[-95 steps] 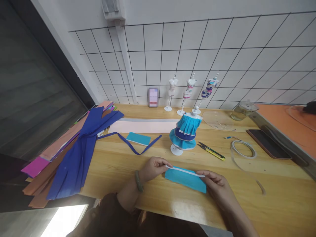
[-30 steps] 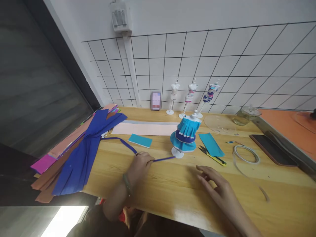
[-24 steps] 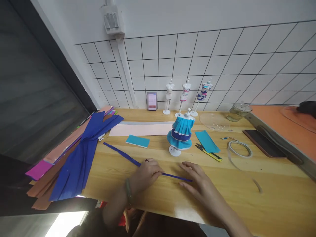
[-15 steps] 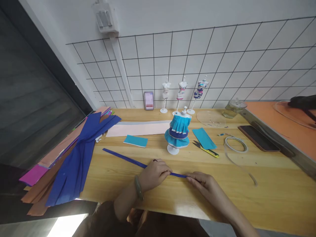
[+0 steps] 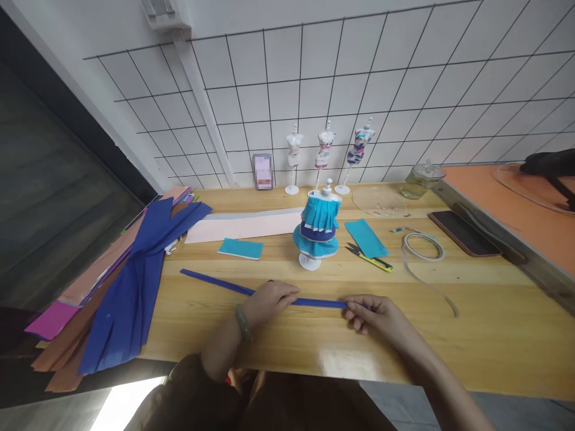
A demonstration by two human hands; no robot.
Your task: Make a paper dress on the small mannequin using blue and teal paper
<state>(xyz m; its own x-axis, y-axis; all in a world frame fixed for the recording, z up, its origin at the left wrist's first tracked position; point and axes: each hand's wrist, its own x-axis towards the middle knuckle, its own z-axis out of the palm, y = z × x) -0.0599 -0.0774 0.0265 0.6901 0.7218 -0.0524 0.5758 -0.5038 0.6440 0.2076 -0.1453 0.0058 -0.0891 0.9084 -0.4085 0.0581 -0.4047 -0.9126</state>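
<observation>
A narrow, folded dark-blue crepe paper strip [image 5: 318,303] lies across the front of the wooden table, running from the left toward my right hand. My left hand [image 5: 269,299], with a green bangle at the wrist, rests over its middle, fingers together and thumb against the strip. At the strip's right end, my right hand [image 5: 371,312] pinches it between thumb and fingers. Just beyond my hands stands a small dress form [image 5: 315,224] in a turquoise and dark-blue ruffled dress. Turquoise pieces [image 5: 240,248] [image 5: 366,238] lie on either side of it.
Yellow-handled snips [image 5: 371,259], a tape roll [image 5: 423,246] and a dark phone [image 5: 463,233] lie to the right. Blue crepe sheets [image 5: 130,287] cover the left end. Behind stand several bare dress forms [image 5: 294,146], a lit phone [image 5: 263,172] and a glass jar [image 5: 422,179].
My hands are farther apart, with more of the strip showing flat between them. My right hand has turned and its fingers curl more. The camera view has shifted slightly.
</observation>
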